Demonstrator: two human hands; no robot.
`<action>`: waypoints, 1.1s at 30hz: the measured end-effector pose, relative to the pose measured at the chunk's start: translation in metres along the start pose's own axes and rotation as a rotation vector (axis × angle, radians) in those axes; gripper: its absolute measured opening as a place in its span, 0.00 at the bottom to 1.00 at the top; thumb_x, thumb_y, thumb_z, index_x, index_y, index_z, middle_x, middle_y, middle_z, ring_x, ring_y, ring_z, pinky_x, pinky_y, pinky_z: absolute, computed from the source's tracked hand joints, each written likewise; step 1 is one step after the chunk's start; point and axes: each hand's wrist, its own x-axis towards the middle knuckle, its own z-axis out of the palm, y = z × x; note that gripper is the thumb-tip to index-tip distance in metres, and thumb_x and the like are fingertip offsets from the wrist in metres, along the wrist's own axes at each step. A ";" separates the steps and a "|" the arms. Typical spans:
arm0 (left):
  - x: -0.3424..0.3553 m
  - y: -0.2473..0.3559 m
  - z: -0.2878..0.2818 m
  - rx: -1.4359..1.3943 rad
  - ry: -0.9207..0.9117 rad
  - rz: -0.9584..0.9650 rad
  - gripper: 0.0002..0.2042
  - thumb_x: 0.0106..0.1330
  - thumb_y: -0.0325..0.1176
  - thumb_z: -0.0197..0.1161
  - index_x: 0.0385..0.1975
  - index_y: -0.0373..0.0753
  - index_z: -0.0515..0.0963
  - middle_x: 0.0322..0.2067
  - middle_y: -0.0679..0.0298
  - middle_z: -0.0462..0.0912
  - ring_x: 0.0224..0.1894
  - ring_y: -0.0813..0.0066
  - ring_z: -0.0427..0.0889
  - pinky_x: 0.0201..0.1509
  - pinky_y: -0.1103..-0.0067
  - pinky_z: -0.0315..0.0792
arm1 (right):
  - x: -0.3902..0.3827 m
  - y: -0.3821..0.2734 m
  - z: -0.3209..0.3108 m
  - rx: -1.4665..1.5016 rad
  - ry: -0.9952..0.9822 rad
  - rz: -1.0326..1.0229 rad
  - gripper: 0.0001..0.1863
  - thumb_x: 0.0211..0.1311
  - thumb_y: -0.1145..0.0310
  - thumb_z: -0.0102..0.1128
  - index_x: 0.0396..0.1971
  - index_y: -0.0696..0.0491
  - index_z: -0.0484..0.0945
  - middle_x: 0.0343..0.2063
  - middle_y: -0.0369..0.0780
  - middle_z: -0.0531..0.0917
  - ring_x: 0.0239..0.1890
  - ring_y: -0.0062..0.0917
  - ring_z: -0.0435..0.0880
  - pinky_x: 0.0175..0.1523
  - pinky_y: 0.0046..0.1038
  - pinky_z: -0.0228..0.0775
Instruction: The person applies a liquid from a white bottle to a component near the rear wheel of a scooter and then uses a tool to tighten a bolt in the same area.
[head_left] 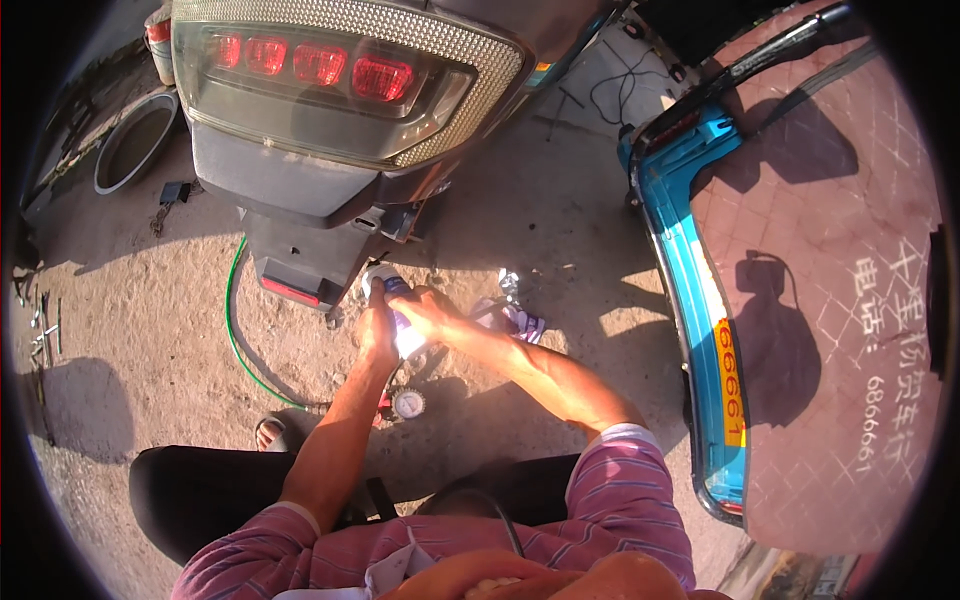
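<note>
My left hand [377, 328] and my right hand [432, 310] are closed round a white and purple bottle [407, 336], held tilted just beside the dark rear mudguard [295, 268] of a scooter with a red-lensed tail light [370, 78]. What lies behind the bottle's top is hard to make out. Below my hands a pressure gauge [409, 404] sits on the ground, with a green hose [240, 345] curving around to the left. Right of my hands lie crumpled purple and silver packages [525, 322].
A teal and reddish-brown vehicle body [690, 230] fills the right side. At upper left are a metal basin [105, 170], a bucket [160, 55] and a small black object [174, 191]. Tools [45, 330] lie at far left. A black cable [620, 95] lies at the top. My sandalled foot [270, 433] is below.
</note>
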 end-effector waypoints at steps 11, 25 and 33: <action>-0.006 0.005 -0.010 0.054 -0.003 0.017 0.30 0.66 0.61 0.51 0.41 0.33 0.77 0.32 0.55 0.83 0.31 0.67 0.83 0.36 0.73 0.79 | -0.012 -0.060 -0.008 0.128 -0.063 0.376 0.40 0.54 0.33 0.50 0.42 0.62 0.80 0.33 0.52 0.84 0.37 0.42 0.85 0.40 0.38 0.75; -0.012 0.007 -0.001 -0.052 -0.336 -0.037 0.30 0.66 0.60 0.54 0.51 0.35 0.70 0.37 0.50 0.83 0.35 0.55 0.85 0.42 0.62 0.81 | -0.001 -0.038 -0.012 -0.455 -0.168 0.057 0.27 0.57 0.56 0.60 0.58 0.40 0.69 0.39 0.46 0.79 0.36 0.35 0.82 0.35 0.34 0.78; 0.000 0.000 0.001 -0.060 -0.269 -0.086 0.29 0.67 0.59 0.52 0.48 0.35 0.71 0.37 0.50 0.82 0.35 0.55 0.84 0.43 0.62 0.81 | 0.001 -0.017 -0.012 -0.501 -0.213 0.052 0.32 0.55 0.54 0.63 0.61 0.40 0.66 0.43 0.46 0.79 0.37 0.35 0.83 0.37 0.33 0.80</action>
